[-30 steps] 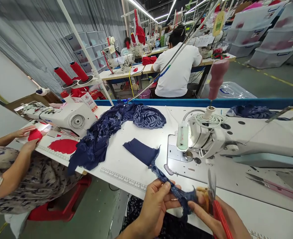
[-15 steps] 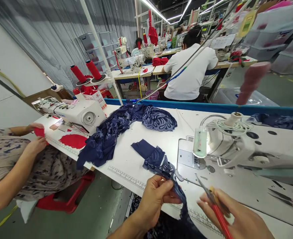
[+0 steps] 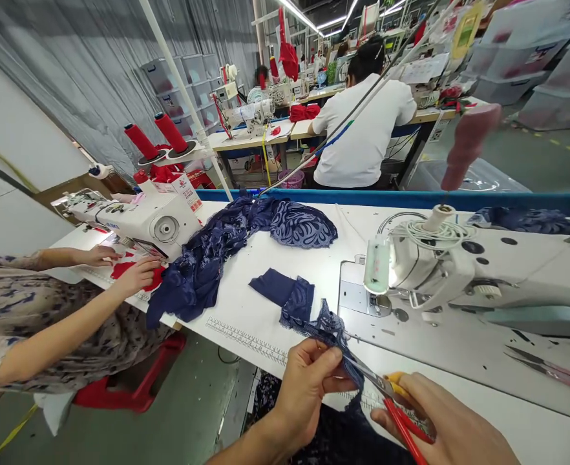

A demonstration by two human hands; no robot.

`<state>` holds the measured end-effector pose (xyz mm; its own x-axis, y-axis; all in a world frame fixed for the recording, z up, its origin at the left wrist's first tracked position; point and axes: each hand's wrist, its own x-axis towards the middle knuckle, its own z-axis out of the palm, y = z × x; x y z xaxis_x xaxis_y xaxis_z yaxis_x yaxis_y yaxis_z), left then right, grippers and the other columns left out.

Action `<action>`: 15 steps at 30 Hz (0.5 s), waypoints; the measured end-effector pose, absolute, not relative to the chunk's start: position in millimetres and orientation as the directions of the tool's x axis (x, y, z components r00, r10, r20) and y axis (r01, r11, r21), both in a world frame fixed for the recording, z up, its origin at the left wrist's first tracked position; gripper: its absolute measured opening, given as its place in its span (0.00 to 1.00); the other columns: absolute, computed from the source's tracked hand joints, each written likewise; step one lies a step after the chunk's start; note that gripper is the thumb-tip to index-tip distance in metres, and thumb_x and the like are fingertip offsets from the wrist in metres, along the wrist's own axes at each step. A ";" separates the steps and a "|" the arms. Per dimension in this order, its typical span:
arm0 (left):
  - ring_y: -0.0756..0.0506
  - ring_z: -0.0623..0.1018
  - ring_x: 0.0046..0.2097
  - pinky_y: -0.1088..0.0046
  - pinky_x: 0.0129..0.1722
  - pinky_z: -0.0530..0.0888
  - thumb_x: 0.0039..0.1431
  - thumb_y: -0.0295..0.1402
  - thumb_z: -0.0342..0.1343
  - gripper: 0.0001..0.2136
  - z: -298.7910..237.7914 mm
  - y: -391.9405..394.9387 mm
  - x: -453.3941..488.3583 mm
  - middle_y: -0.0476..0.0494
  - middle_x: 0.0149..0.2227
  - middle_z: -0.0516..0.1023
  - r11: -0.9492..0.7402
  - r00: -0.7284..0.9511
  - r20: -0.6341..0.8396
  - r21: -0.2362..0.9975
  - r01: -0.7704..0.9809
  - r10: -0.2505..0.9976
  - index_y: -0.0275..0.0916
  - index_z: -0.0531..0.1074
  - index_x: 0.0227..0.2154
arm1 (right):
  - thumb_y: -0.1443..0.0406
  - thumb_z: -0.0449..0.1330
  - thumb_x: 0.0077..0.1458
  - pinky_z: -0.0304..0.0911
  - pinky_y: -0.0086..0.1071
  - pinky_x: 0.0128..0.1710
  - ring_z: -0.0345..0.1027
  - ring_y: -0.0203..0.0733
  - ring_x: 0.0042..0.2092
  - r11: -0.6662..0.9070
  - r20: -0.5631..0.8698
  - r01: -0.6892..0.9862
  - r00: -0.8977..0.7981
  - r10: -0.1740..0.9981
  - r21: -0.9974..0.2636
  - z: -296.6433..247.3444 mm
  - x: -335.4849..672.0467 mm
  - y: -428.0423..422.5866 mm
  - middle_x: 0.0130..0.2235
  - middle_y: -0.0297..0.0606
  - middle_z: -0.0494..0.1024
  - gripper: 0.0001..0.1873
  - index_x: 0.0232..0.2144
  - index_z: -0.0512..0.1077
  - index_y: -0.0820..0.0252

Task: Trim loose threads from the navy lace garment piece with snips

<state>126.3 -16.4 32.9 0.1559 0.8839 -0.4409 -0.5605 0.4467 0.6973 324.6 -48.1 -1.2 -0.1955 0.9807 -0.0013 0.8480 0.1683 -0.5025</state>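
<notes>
My left hand [image 3: 309,384] pinches a strip of navy lace [image 3: 331,332] at the table's near edge. The strip runs back to a folded navy fabric piece [image 3: 280,290] lying on the white table [image 3: 285,258]. My right hand [image 3: 452,423] grips red-handled scissors [image 3: 386,391], whose blades point left and touch the lace right beside my left thumb.
A white sewing machine [image 3: 459,271] stands on the right. A pile of navy lace [image 3: 227,248] lies at the middle left. At the left a co-worker's hands [image 3: 134,274] press red fabric by another machine [image 3: 139,219]. Pink-handled snips [image 3: 551,368] lie far right. A person in white [image 3: 362,129] sits behind.
My right hand swung the scissors from upright down to the lace, blades now at the strip. The lace bunched closer to my left hand. The co-worker's hands moved onto the red fabric.
</notes>
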 end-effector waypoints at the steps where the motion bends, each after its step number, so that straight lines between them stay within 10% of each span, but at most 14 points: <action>1: 0.49 0.75 0.31 0.70 0.35 0.76 0.44 0.42 0.72 0.20 33.5 -17.0 127.1 0.46 0.27 0.74 0.450 0.156 -0.445 0.695 -0.561 0.882 0.33 0.69 0.26 | 0.48 0.60 0.53 0.63 0.29 0.23 0.68 0.40 0.28 0.168 -0.001 0.847 -0.195 0.981 -0.504 -1.0 323.3 -49.2 0.29 0.32 0.73 0.16 0.29 0.67 0.51; 15: 0.49 0.75 0.31 0.70 0.36 0.76 0.47 0.39 0.71 0.17 35.4 -17.7 133.0 0.45 0.28 0.74 0.478 0.184 -0.465 0.659 -0.581 0.866 0.33 0.69 0.26 | 0.48 0.58 0.57 0.60 0.29 0.24 0.65 0.37 0.25 0.130 -0.026 0.815 -0.175 0.984 -0.565 -2.2 324.6 -57.3 0.26 0.30 0.71 0.17 0.27 0.65 0.52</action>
